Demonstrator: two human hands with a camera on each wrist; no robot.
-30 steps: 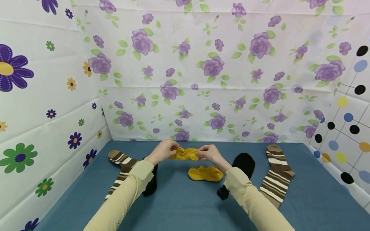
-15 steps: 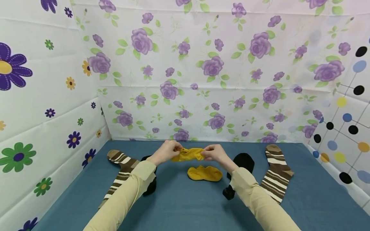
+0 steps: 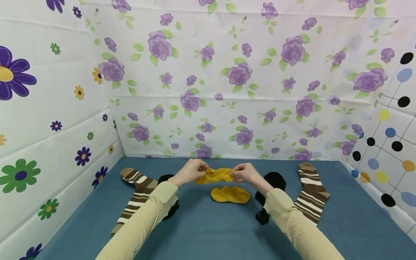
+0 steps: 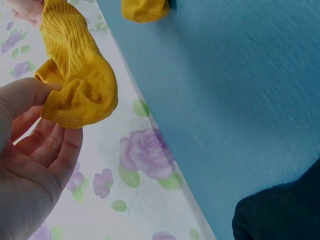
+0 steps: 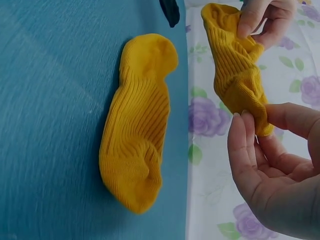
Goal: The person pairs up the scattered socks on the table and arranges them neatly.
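Observation:
A yellow ribbed sock (image 3: 218, 175) is stretched sideways between both hands, raised over the blue cloth. My left hand (image 3: 192, 170) pinches its left end between thumb and fingers; the left wrist view shows the thumb on the bunched knit (image 4: 80, 95). On the other end, my right hand (image 3: 248, 174) pinches the sock tip, with thumb and fingertips meeting there in the right wrist view. Just below and in front lies a second yellow sock (image 3: 230, 195), flat on the cloth, its ribbing and heel fold plain in the right wrist view.
Brown-and-white striped socks lie at the left (image 3: 138, 195) and at the right (image 3: 312, 193). Black socks rest beside each forearm, one (image 3: 170, 209) partly under the left sleeve, another (image 3: 274, 182) by the right. A flowered sheet (image 3: 208, 90) rises behind the blue cloth (image 3: 208, 234).
Both hands have shifted a little to the right, carrying the raised yellow sock along between them. The second yellow sock stays put on the cloth.

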